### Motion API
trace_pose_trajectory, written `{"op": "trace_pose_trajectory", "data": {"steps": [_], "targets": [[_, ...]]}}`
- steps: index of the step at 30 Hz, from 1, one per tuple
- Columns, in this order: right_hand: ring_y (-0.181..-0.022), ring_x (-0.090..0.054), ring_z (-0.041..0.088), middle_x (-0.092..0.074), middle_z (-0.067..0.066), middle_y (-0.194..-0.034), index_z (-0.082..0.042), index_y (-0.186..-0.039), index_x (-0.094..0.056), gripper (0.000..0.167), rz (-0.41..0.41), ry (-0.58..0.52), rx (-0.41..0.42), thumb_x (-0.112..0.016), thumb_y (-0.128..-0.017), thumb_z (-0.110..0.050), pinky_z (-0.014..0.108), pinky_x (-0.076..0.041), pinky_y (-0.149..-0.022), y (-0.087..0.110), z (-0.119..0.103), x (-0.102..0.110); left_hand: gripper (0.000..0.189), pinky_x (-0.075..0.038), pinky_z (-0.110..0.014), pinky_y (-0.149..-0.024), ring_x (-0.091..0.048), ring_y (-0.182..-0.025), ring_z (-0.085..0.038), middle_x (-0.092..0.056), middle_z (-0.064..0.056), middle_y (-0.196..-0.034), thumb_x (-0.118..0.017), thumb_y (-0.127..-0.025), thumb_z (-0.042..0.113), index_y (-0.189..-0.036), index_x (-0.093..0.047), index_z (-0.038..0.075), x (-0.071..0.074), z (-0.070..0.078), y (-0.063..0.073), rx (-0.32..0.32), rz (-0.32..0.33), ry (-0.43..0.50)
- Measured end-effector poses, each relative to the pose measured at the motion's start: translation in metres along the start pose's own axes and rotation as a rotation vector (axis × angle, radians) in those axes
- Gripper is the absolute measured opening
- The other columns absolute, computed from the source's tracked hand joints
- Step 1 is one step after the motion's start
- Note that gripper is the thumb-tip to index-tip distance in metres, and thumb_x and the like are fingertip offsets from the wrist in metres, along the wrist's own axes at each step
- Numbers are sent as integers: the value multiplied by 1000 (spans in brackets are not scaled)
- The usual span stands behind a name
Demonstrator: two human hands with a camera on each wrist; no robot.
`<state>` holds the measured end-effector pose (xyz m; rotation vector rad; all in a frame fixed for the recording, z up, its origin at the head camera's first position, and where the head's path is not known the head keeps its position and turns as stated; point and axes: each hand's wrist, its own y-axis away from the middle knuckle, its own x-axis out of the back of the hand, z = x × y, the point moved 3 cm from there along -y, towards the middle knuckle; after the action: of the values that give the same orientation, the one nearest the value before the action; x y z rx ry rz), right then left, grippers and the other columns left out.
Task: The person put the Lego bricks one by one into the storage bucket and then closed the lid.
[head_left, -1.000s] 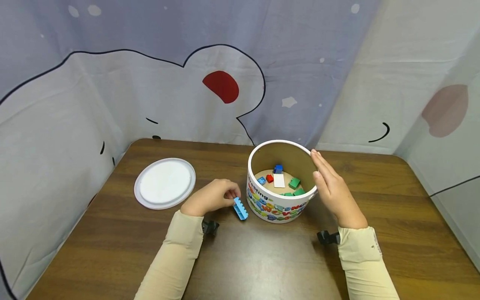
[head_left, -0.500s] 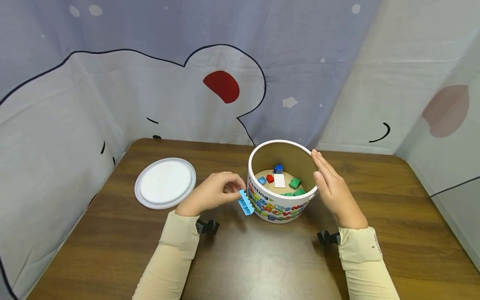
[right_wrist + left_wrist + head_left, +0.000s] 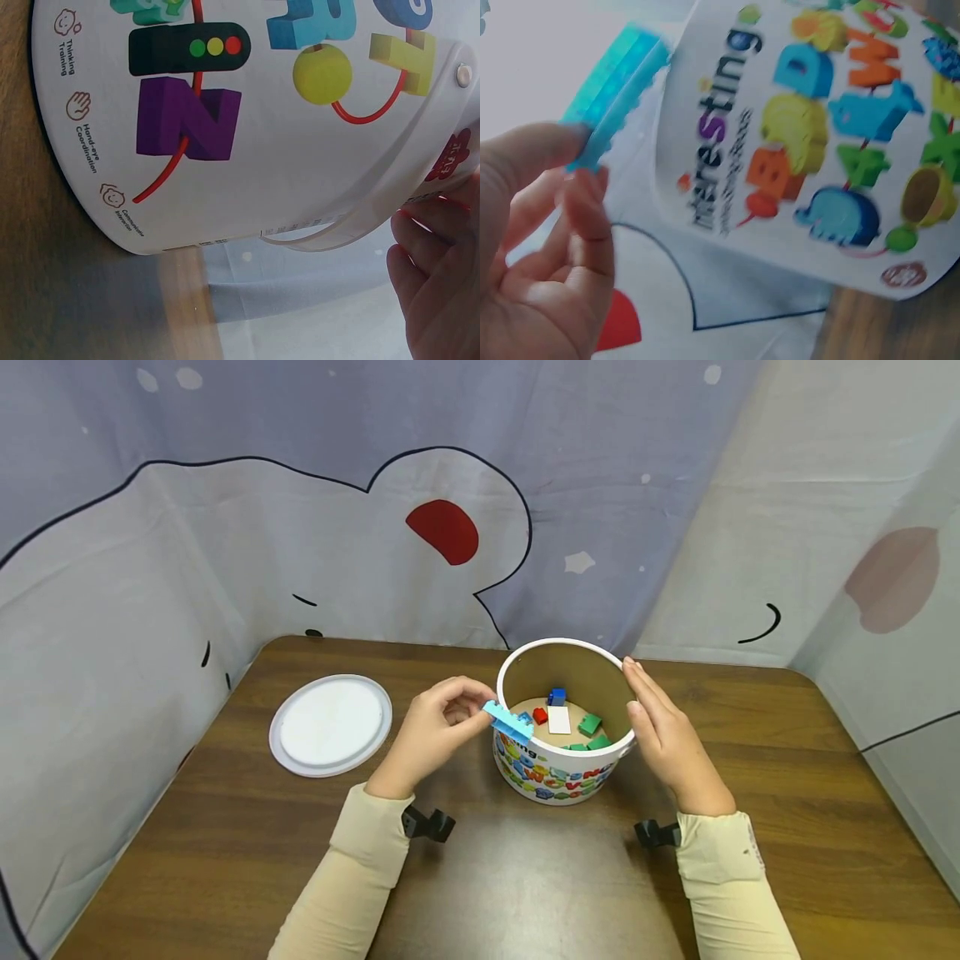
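Between thumb and fingers, my left hand (image 3: 442, 724) pinches a long light blue toy brick (image 3: 508, 722) by one end. The brick is tilted, with its far end over the left front rim of a round white bucket (image 3: 558, 775) printed with colourful letters. In the left wrist view the same brick (image 3: 619, 94) shows studs along one side. My right hand (image 3: 670, 737), fingers nearly straight, rests against the right side of the bucket at its rim. Inside lie green bricks (image 3: 589, 725), a dark blue brick (image 3: 557, 697), a small red brick (image 3: 540, 716) and a white flat piece (image 3: 558, 720).
A round white lid (image 3: 330, 725) lies on the wooden table (image 3: 525, 885), left of the bucket. Behind the table hangs a printed cloth (image 3: 337, 560). A white plastic handle (image 3: 337, 234) hangs on the bucket's side in the right wrist view.
My left hand has lifted the light blue brick from near the table beside the bucket, up and to the right to its rim. The right hand and bucket stay in place.
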<state>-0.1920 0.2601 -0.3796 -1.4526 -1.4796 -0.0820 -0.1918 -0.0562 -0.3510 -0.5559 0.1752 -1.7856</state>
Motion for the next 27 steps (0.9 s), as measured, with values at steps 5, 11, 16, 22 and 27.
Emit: {"op": "trace_pose_trajectory", "data": {"steps": [5, 11, 16, 22, 27], "targets": [[-148, -34, 32, -38, 10, -160, -5, -155, -40, 49, -2, 2, 2, -44, -108, -16, 24, -20, -121, 0, 1, 0, 16, -51, -19, -62, -61, -76, -15, -65, -6, -93, -71, -89, -3, -105, -72, 2, -10, 1, 1, -29, 124, -1], [-148, -34, 32, -39, 10, -160, -5, -155, -40, 49, -1, 5, -4, -44, -108, -15, 26, -21, -121, 0, 0, 0, 18, -54, -20, -64, -63, -77, -14, -64, -8, -92, -73, -89, -2, -107, -73, -1, -20, 3, 2, -54, 182, -38], [-148, -33, 30, -39, 10, -160, -5, -155, -40, 49, -1, 3, -6, -45, -107, -13, 27, -22, -121, 0, 0, 0, 23, -58, -23, -77, -67, -86, -17, -66, -12, -100, -74, -90, -1, -113, -72, -2, -24, 5, 3, -67, 159, -57], [-148, -34, 32, -38, 9, -160, -6, -156, -39, 49, -5, 5, -9, -45, -107, -14, 26, -21, -121, 0, 0, 0, 21, -58, -25, -82, -68, -92, -18, -68, -10, -105, -71, -92, 0, -113, -73, 0, -24, 5, 3, -100, 129, -81], [-149, -33, 31, -38, 10, -161, -6, -156, -39, 49, -14, 11, -13, -44, -108, -17, 26, -21, -121, 0, 1, 0, 18, -58, -27, -77, -68, -89, -16, -70, -7, -102, -70, -93, 2, -111, -73, 2, -16, 5, 1, -106, 121, -131]]}}
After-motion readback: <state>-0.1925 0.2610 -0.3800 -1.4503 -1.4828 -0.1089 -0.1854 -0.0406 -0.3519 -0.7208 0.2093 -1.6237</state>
